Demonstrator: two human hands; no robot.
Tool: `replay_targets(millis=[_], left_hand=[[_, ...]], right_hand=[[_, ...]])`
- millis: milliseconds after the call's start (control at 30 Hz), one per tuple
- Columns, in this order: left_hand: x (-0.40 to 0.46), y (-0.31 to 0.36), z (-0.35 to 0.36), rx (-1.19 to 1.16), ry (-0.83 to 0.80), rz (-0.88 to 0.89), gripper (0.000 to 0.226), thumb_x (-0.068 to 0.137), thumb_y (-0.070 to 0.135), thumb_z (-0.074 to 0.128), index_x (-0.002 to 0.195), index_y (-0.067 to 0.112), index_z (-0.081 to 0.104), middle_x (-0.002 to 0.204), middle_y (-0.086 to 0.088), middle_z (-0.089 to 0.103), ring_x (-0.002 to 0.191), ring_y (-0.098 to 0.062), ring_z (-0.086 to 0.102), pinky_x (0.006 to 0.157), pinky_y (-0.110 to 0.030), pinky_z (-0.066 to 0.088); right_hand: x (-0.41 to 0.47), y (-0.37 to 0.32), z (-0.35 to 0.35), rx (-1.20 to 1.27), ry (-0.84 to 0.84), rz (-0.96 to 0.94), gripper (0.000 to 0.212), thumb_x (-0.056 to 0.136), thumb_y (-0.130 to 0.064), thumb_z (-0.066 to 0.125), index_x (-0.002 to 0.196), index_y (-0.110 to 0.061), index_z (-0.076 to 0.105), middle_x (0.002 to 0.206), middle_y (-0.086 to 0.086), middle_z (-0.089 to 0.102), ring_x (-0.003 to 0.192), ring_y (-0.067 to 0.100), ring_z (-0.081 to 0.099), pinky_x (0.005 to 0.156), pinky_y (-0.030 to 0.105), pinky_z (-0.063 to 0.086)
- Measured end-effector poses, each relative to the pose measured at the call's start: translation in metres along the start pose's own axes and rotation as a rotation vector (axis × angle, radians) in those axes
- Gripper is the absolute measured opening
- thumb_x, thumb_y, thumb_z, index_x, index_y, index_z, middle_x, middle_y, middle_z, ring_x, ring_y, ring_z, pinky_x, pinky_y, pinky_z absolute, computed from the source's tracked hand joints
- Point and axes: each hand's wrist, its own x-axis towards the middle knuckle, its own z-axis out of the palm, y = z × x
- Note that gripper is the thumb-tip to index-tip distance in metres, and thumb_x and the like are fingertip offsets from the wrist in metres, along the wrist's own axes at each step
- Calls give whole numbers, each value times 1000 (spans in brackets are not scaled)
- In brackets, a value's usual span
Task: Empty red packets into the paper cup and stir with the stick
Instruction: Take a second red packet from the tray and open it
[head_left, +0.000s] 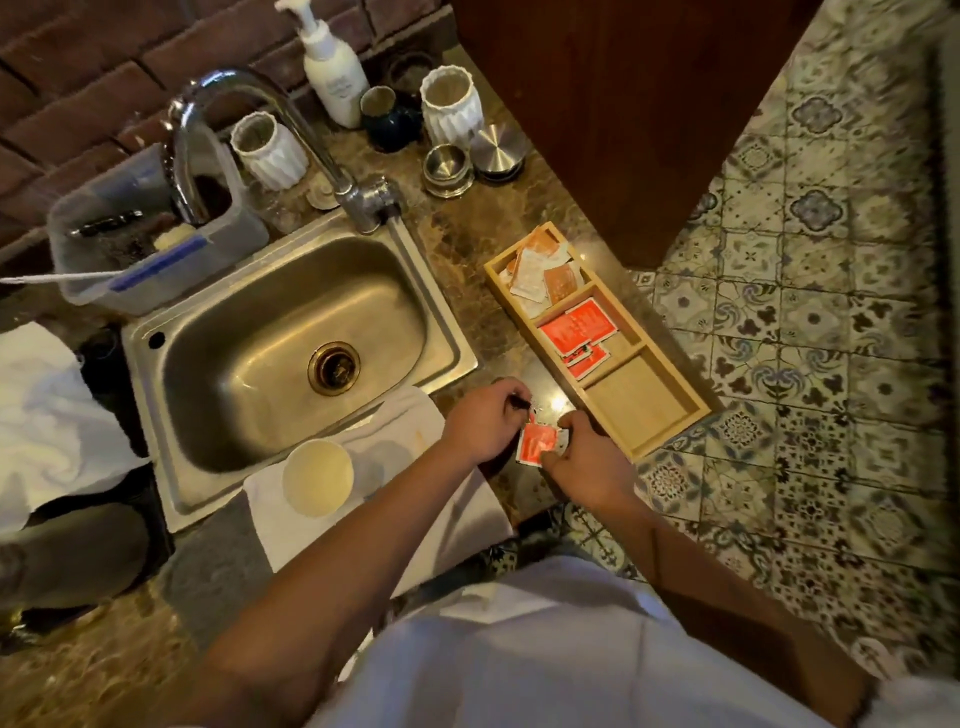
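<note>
A red packet (536, 442) is held over the counter between both hands. My left hand (480, 421) pinches its upper left corner and also holds a thin dark stick (521, 401). My right hand (584, 457) pinches the packet's right edge. The white paper cup (318, 475) stands upright on a white towel (400, 431) to the left of the hands, by the sink's front edge. More red packets (576, 330) lie in the middle compartment of a wooden tray (670, 364).
The steel sink (291, 332) with its tap (234, 104) fills the left. Pale orange packets (540, 270) fill the tray's far compartment; the near one holds nothing. White vases, metal tins and a soap bottle (330, 62) stand at the back. Patterned floor lies right.
</note>
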Motion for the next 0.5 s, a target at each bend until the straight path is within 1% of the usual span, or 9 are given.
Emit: replay_targets(millis=[67,167,300,400,500], left_hand=[[4,2,-1,60,-4,21,23,93,24,64,116,25,67,105,-1,73,96,-22,66,70,-26,41],[8,4,-1,138,-22,56,30,92,26,66,122,26,67,112,-1,73,102,-23,66,76,-28,45],[11,3,2,282,-52,158,33,94,28,64,126,26,68,123,-1,71,111,-23,64,86,-32,48],[14,2,4,372,-62,191,33,95,32,61,127,31,66,118,-1,67,109,-23,62,85,-36,51],[16,2,4,397,-77,189,32,94,35,60,126,33,64,112,0,64,105,-23,63,79,-37,53]], right_hand=[[0,2,2,19,8,6,48,89,-40,66,128,-28,42,95,2,71,80,26,69,65,36,55],[0,4,7,34,40,-11,45,87,-42,67,124,-32,42,96,1,71,81,25,70,69,39,59],[-2,2,10,61,116,7,39,87,-42,63,121,-34,44,94,-1,68,79,24,67,68,37,58],[-2,5,13,63,153,-25,39,90,-40,63,124,-32,45,96,-1,69,83,24,68,69,36,57],[-2,9,17,1,220,-107,41,92,-38,67,127,-28,48,96,-2,71,84,22,69,62,28,48]])
